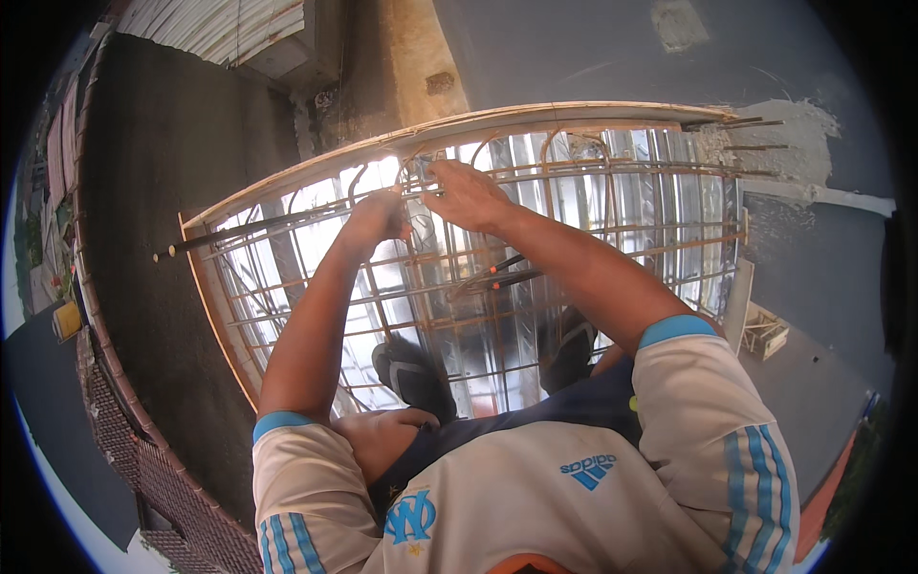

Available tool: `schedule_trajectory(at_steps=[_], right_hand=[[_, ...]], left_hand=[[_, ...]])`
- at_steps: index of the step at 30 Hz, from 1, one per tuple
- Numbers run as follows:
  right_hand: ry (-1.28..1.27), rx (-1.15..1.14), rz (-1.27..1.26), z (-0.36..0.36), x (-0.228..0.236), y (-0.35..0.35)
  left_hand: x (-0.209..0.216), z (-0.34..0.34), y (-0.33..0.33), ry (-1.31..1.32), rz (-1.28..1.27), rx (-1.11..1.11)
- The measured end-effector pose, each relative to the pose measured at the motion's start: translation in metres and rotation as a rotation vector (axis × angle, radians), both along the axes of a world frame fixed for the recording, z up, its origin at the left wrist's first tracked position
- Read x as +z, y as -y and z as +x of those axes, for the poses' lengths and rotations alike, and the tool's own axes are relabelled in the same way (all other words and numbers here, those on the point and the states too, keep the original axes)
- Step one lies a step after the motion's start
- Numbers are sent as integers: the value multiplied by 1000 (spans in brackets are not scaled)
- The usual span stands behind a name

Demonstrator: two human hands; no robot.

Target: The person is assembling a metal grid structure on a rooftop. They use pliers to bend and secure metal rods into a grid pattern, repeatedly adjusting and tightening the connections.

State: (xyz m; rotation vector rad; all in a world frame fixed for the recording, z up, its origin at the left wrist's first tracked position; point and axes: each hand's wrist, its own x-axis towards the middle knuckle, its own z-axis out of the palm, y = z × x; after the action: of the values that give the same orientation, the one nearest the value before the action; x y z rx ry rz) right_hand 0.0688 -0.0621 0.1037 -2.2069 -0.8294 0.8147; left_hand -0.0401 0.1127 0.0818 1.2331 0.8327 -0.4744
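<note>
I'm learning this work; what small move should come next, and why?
Perhaps steady the upper bars with the left hand while the right hand works there: both hands are at those bars, and the black-handled tool lies apart.

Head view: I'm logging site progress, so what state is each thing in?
Left hand: fingers curled, grip unclear
Right hand: fingers bent, grip unclear
Steel bars: crossed in a grid
Metal sheeting: ridged, shiny, under the bars
Black-handled tool: lying on the bars, handles parted
Shoes: worn, set apart

This is a building site, shown by the rebar grid (549, 187) over metal decking (660, 203) within timber formwork (535, 114).
</note>
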Motion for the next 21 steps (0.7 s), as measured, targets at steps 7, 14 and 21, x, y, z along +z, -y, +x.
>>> schedule_trajectory(at_steps=[7,14,21], right_hand=[[29,154,-41,-17,16,-29],[95,234,65,30,23,-36],[-170,338,13,29,63,-51]], left_hand=[[18,10,-11,144,-338,370],[54,-14,-51,-58,488,-137],[58,-29,-66,273,356,-200]])
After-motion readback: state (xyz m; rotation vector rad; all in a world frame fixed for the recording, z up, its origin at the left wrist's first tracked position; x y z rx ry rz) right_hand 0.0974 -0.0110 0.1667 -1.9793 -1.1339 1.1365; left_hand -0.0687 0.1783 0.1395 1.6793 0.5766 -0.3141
